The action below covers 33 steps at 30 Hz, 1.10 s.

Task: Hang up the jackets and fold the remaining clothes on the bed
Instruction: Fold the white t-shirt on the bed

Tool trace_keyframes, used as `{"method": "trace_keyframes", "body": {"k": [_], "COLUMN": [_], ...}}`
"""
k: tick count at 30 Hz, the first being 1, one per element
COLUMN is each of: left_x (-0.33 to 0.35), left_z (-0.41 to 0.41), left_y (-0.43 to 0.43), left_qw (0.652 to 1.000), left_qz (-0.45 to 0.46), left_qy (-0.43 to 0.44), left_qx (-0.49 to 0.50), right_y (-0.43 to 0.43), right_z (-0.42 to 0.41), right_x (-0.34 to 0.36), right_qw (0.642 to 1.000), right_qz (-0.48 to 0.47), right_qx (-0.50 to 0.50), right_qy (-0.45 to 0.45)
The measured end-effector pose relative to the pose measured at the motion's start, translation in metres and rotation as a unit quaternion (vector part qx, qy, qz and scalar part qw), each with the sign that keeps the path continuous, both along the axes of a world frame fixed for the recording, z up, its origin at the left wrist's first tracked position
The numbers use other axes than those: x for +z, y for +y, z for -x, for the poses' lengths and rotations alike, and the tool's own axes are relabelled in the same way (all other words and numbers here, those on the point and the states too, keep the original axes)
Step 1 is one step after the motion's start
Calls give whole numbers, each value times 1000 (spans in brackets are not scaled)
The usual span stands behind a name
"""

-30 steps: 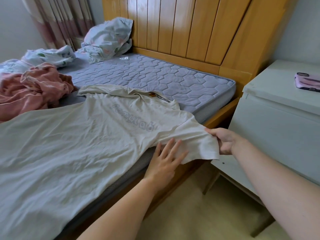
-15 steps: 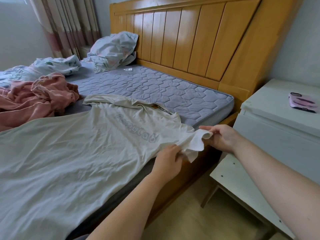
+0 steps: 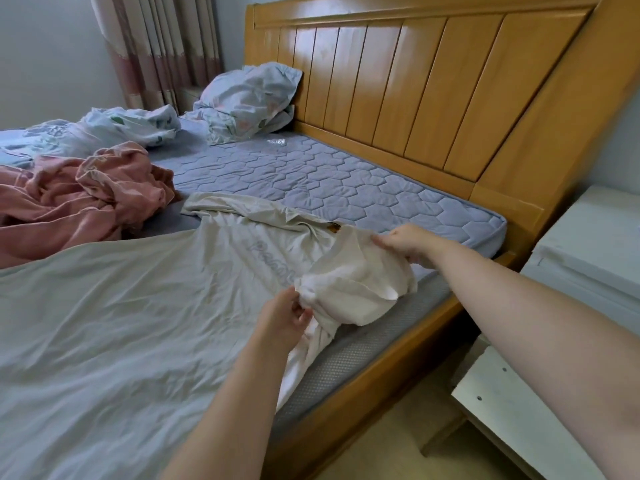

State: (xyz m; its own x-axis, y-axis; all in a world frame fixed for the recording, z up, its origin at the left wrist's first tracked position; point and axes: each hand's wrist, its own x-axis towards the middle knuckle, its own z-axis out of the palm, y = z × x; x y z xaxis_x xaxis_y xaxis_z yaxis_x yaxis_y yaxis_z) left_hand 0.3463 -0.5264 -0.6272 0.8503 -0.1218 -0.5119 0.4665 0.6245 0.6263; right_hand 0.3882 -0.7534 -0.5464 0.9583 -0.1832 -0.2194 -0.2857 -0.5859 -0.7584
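Note:
A large off-white T-shirt [image 3: 131,306] with grey lettering lies spread flat across the bed [image 3: 311,174], collar toward the headboard. Its near sleeve [image 3: 360,289] is folded back over the shirt's chest. My left hand [image 3: 282,318] pinches the sleeve's lower fold by the bed's edge. My right hand [image 3: 403,242] grips the sleeve's upper edge near the shoulder. A crumpled pink garment [image 3: 79,199] lies in a heap to the left, beyond the shirt.
The wooden headboard [image 3: 415,88] rises behind the quilted blue mattress. A floral pillow [image 3: 246,98] and rumpled bedding [image 3: 104,128] sit at the far side. A white nightstand [image 3: 588,258] stands right of the bed, curtains [image 3: 159,43] at the back.
Both hands have carried the sleeve from hanging over the bed's edge inward onto the shirt's chest. The left hand went from flat on the sleeve to pinching it. The camera has come closer.

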Motion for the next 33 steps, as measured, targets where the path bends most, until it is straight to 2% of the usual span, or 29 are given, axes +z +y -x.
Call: {"method": "trace_keyframes", "body": {"k": [2,4,6,8,11,13,14,16,19,21,23,24,25,26,28,29,31,33], "left_x": [-4,-8,-10,-12,-17,-22,-26,-30,-24,-19,-21,-24,-27,-28,-27,-22,-16,-10], "left_z": [-8,-6,0,2,0,-1,-3,-6,-9,-13,-21,-24,-26,-27,-23,-17,-6,8], "left_y": [5,10,10,4,-16,-29,-33,-37,-34,-26,-11,-3,3,6,3,-1,-6,-4], "left_qw": [999,976,910,820,698,648,634,643,703,787,881,900,900,884,830,804,771,739], "left_qz": [-39,-204,-388,-512,-613,-658,-673,-676,-623,-551,-441,-412,-413,-444,-525,-558,-592,-615], "left_qy": [-16,-69,-147,-254,-350,-339,-325,-292,-289,-244,-167,-140,-135,-141,-171,-190,-225,-263], "left_qx": [30,22,6,-19,-122,-180,-199,-209,-185,-128,-50,-25,-23,-39,-76,-83,-67,-74], "right_y": [7,14,18,13,-2,-13,-18,-26,-36,-44,-56,-62,-65,-64,-53,-46,-32,-17], "right_z": [-22,-30,-28,-21,-10,0,5,14,21,19,12,9,6,5,5,6,12,24], "right_x": [-5,-14,-29,-42,-52,-53,-54,-57,-62,-61,-60,-62,-64,-66,-69,-71,-72,-75], "right_qw": [997,993,989,987,987,987,989,990,986,991,996,994,991,989,982,975,950,912], "right_qz": [6,83,130,152,142,146,141,132,145,122,85,83,102,128,186,218,267,270], "right_qx": [-63,-69,-40,-33,-40,-18,1,46,76,48,-38,-74,-82,-70,-44,-40,-35,34], "right_qy": [-37,-56,-50,-46,-71,-69,-51,-4,15,7,-14,-22,-19,-10,-4,-32,-157,-306]}}
